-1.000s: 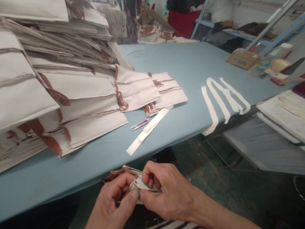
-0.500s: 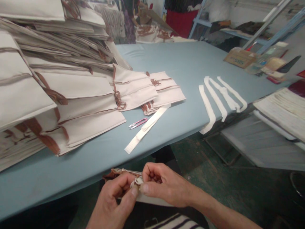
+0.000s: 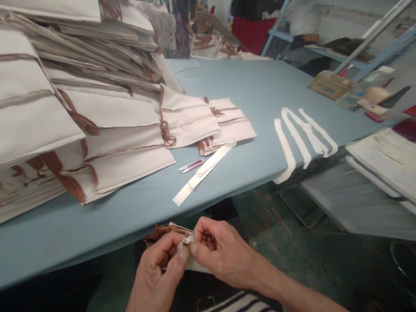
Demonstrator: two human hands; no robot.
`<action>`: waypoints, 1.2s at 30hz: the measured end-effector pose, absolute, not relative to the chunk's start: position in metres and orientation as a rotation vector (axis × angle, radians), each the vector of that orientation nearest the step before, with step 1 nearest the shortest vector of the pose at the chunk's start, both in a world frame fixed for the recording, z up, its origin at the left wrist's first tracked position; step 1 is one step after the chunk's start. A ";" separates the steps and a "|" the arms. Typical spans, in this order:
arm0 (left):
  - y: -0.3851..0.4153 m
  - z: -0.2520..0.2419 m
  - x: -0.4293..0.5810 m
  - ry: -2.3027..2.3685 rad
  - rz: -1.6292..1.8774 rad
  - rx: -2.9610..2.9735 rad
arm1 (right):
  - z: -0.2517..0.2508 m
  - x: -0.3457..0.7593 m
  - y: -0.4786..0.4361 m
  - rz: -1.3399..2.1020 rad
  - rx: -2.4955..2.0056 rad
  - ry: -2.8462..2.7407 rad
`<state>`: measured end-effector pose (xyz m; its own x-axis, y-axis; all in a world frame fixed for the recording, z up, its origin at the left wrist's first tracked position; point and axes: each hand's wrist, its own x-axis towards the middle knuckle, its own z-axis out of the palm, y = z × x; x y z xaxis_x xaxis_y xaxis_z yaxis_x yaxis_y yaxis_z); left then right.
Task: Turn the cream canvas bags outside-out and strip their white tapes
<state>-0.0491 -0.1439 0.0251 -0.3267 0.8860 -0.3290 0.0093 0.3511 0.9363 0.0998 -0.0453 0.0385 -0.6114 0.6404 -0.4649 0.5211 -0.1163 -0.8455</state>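
Below the table's near edge, my left hand (image 3: pixel 155 272) and my right hand (image 3: pixel 218 253) both pinch a small cream cloth piece with brown trim (image 3: pixel 182 242). Thumbs and forefingers meet at its folded white corner. Most of the piece is hidden under my fingers. On the blue table (image 3: pixel 253 82) just beyond lie pink thread snips (image 3: pixel 191 165) beside a long white fabric strip (image 3: pixel 203 172).
Tall stacks of folded cream bags with brown handles (image 3: pixel 81 104) fill the left of the table. Three white strips (image 3: pixel 300 136) lie near the right edge, one hanging over. A cardboard box (image 3: pixel 329 83) and a tray of papers (image 3: pixel 386 158) sit at right. Another person stands far back.
My hands stay pinched on the cloth piece and have folded its corner tighter. The view has shifted slightly; nothing on the table has moved.
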 end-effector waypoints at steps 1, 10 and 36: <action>-0.145 0.023 -0.051 1.629 1.120 0.795 | 0.038 0.098 -0.048 1.824 -1.330 -2.033; -0.153 0.005 -0.063 1.548 1.000 0.866 | 0.019 0.092 -0.068 1.634 -1.303 -2.092; -0.145 -0.017 -0.037 1.878 1.180 0.672 | 0.001 0.109 -0.068 2.117 -1.170 -1.389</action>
<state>-0.0372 -0.1453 -0.0169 -0.5380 0.7684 -0.3467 0.0212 0.4235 0.9056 0.1095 -0.0685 0.0008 -0.5975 0.6670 -0.4450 0.1425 -0.4579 -0.8775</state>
